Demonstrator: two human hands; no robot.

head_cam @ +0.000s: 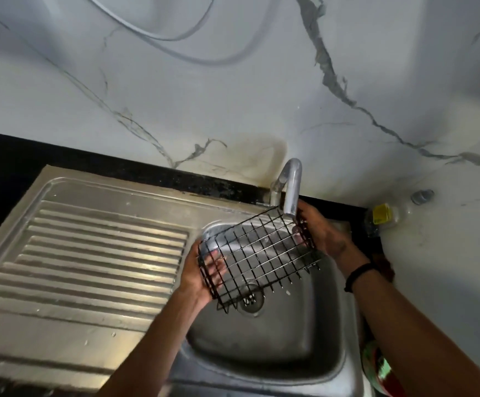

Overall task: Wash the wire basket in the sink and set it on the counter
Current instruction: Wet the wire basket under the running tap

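I've got the wire basket (261,253) over the sink (276,339), tilted under the tap (291,187). Left hand (204,270) and right hand (323,233) each grip an end wall. Best to rotate it slowly so water reaches every wire.

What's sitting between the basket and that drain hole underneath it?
Nothing: in the head view, only bare sink steel lies between the held wire basket and the drain.
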